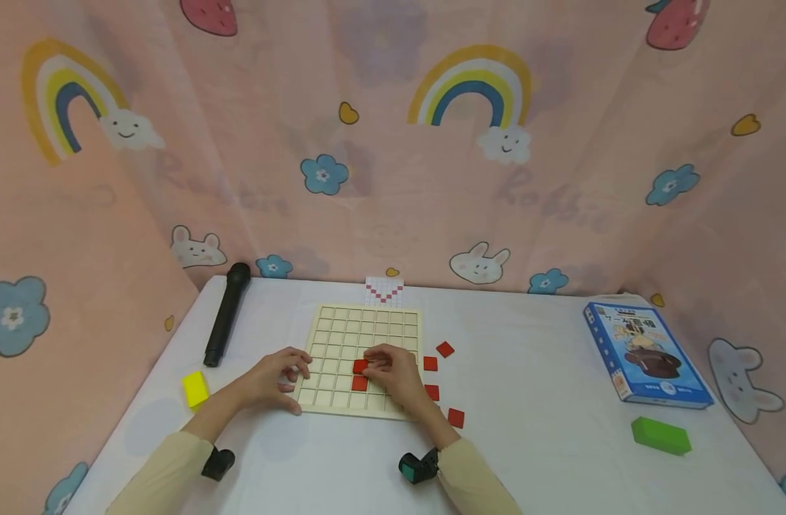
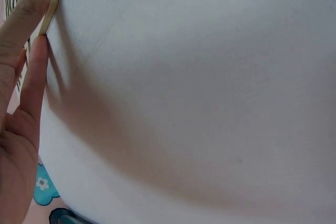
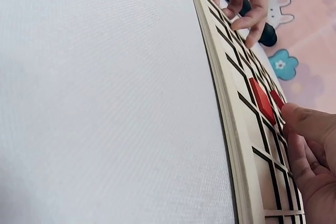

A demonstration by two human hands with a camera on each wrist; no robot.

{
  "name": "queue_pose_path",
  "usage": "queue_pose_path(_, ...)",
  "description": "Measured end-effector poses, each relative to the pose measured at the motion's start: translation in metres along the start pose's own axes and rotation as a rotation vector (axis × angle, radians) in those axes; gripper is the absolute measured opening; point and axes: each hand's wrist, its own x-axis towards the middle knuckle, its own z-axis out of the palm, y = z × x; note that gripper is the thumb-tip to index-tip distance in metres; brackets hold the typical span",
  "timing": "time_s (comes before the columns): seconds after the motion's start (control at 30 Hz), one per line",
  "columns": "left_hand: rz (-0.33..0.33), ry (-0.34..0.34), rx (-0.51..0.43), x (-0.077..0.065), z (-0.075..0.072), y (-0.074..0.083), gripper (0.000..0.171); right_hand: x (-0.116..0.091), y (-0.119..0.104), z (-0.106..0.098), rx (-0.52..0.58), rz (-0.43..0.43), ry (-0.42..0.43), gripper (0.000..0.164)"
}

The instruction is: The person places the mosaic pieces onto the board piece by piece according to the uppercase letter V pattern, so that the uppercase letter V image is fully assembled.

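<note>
A cream grid board (image 1: 331, 343) lies on the white table. My right hand (image 1: 399, 375) is over its middle and pinches a red square tile (image 1: 360, 366) between thumb and fingers at a cell. Just nearer to me, another red tile (image 1: 359, 383) sits on the grid; in the right wrist view this red tile (image 3: 262, 102) lies beside the pinching fingertips. At the board's near left corner my left hand (image 1: 273, 378) rests with thumb and fingers spread, touching the edge. In the left wrist view that hand (image 2: 26, 77) shows against the board's corner.
Several loose red tiles (image 1: 455, 418) lie right of the board. Behind it stands a pattern card (image 1: 384, 292). A black microphone (image 1: 228, 315) and yellow block (image 1: 196, 390) are at left; a blue game box (image 1: 650, 354) and green block (image 1: 661, 435) are at right.
</note>
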Motion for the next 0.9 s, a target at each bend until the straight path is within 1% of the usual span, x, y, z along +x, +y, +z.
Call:
queue_pose_path(0.23, -0.02, 0.003, -0.002, 0.002, 0.001, -0.003, 0.047, 0.006, -0.004, 0.006, -0.03, -0.001, -0.015, 0.027)
queue_pose_path(0.53, -0.051, 0.004, -0.014, 0.001, 0.001, -0.002, 0.046, 0.01, -0.004, 0.011, -0.008, 0.001, -0.022, 0.028)
queue_pose_path(0.77, -0.054, 0.005, -0.03, 0.001, 0.001, -0.002, 0.046, 0.009, -0.004, 0.012, -0.007, 0.022, -0.018, 0.028)
queue_pose_path(0.9, -0.058, 0.006, -0.038, 0.001, 0.002, -0.003, 0.046, 0.009, -0.004, 0.013, 0.012, 0.031, -0.023, 0.026)
